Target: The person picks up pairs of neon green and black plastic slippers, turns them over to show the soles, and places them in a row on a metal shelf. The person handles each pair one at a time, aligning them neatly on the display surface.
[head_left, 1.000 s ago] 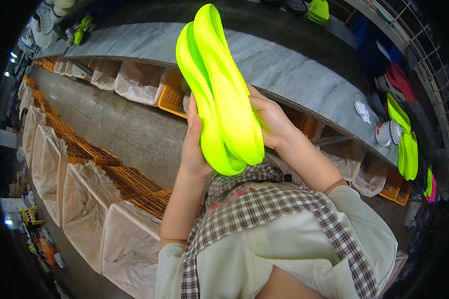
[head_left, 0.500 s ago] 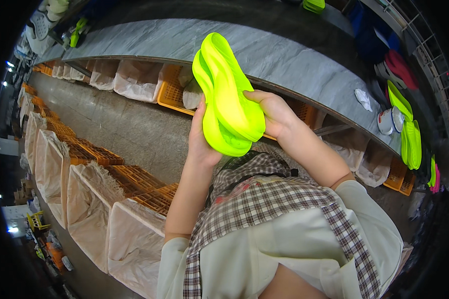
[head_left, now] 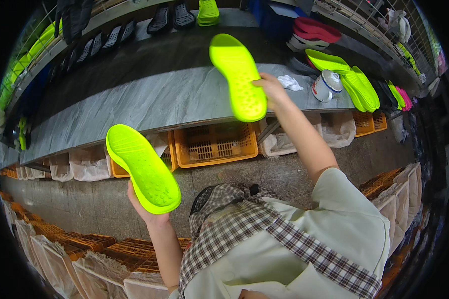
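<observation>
Left hand (head_left: 146,215): grasping the left yellow-green sole (head_left: 142,167) near its lower end.
Right hand (head_left: 273,91): gripping the right yellow-green sole (head_left: 237,74) by one side.
Soles: being held apart, before the bench (head_left: 179,94).

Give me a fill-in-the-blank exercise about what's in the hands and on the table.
The left hand holds exactly ____ sole.
The right hand holds another sole, coloured bright yellow-____.
In the picture, the crumpled white item lies to the ____ of the white mug.
Missing words: one; green; left.
</observation>
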A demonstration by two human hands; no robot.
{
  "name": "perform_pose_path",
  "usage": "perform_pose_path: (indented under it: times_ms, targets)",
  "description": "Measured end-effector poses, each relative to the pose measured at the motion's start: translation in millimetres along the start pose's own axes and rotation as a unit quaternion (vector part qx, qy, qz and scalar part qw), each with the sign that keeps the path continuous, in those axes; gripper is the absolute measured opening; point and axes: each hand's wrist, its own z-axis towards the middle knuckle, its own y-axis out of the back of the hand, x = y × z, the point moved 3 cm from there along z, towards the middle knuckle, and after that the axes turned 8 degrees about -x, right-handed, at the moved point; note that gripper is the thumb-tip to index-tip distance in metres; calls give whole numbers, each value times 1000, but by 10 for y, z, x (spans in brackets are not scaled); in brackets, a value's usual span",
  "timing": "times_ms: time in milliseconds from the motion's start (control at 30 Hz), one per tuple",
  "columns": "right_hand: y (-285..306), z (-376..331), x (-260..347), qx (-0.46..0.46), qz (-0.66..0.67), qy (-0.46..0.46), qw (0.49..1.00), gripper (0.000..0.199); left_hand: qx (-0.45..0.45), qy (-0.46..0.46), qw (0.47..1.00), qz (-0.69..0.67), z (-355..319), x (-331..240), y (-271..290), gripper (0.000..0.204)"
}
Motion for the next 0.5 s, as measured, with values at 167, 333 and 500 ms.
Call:
perform_pose_path:
  times_ms: [167,333,500]
  targets:
    - [825,608,-139,-85,-106,27,990,31,28,3,999,29,125,40,43,45]
    - [1097,869,-217,-129,-337,102,927,30,59,14,998,10,206,96,-121,46]
    - [496,33,36,-3,-369,319,873,14,33,9,998,-55,259,63,-143,48]
